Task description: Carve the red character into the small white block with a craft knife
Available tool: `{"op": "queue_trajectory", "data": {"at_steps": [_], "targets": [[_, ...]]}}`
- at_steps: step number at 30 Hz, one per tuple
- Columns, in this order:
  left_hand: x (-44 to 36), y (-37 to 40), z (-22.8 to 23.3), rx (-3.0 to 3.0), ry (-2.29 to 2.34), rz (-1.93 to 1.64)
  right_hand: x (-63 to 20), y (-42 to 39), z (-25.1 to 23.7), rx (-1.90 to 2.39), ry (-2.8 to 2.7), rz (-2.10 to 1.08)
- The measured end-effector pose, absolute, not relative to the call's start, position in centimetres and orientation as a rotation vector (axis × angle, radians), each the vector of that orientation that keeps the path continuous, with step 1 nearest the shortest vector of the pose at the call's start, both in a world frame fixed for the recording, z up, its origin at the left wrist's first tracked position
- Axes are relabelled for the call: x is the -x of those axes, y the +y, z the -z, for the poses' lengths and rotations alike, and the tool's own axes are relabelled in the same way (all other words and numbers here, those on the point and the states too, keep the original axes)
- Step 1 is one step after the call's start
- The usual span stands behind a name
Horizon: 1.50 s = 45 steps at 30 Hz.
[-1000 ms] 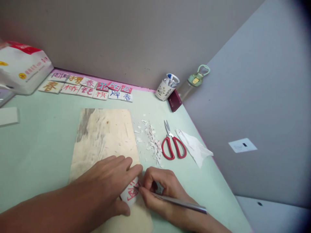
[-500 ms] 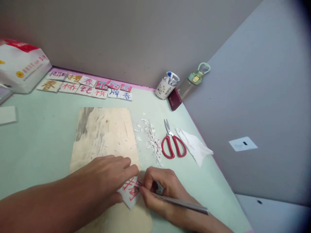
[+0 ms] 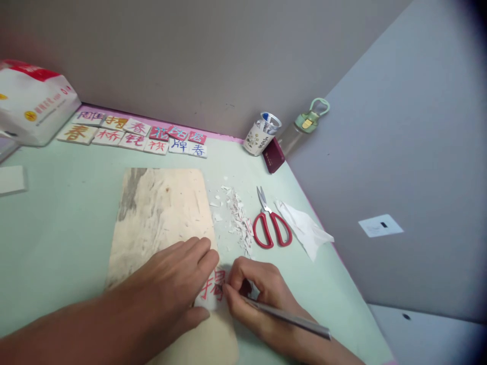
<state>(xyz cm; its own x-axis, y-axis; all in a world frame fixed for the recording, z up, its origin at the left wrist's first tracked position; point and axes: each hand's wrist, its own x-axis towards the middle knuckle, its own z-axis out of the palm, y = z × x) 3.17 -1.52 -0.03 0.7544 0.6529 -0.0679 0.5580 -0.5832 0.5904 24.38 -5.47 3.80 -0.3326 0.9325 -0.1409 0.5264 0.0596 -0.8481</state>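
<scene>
A thin white square tile (image 3: 210,302) with a red brush-like character lies on the wooden board (image 3: 171,203), near its right edge. The fingers and thumb of my left hand (image 3: 182,274) grip it from the upper and left sides, covering part of it. In a pen grip, my right hand (image 3: 258,289) is closed around a slim silver carving knife (image 3: 292,318). Its handle points down to the right, and the tip meets the red strokes by my fingertips. Pale shavings (image 3: 239,218) lie in a heap beyond my right hand.
Red-handled scissors (image 3: 272,223) and a crumpled tissue (image 3: 306,230) lie to the right. Behind them stand a can (image 3: 258,139), a dark red box (image 3: 274,156) and a bottle (image 3: 304,126). Several lettered tiles (image 3: 131,140) and a tissue pack (image 3: 38,106) line the back left.
The tile has turned counterclockwise, its character now standing more upright. My left hand has shifted slightly with it, and its thumb has moved right along the lower edge. The carving knife stays at the strokes.
</scene>
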Motion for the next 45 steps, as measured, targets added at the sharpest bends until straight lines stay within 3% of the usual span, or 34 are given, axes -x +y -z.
{"op": "queue_trajectory", "data": {"at_steps": [35, 45], "targets": [[-3.8, -1.9, 1.3, -2.465, 0.936, -0.32, -23.9, -5.9, -4.2, 1.389, -2.016, -0.963], [-3.7, -1.8, 1.1, -2.494, 0.922, -0.315, -23.7, -5.6, -4.1, 1.406, -1.988, -1.028]]}}
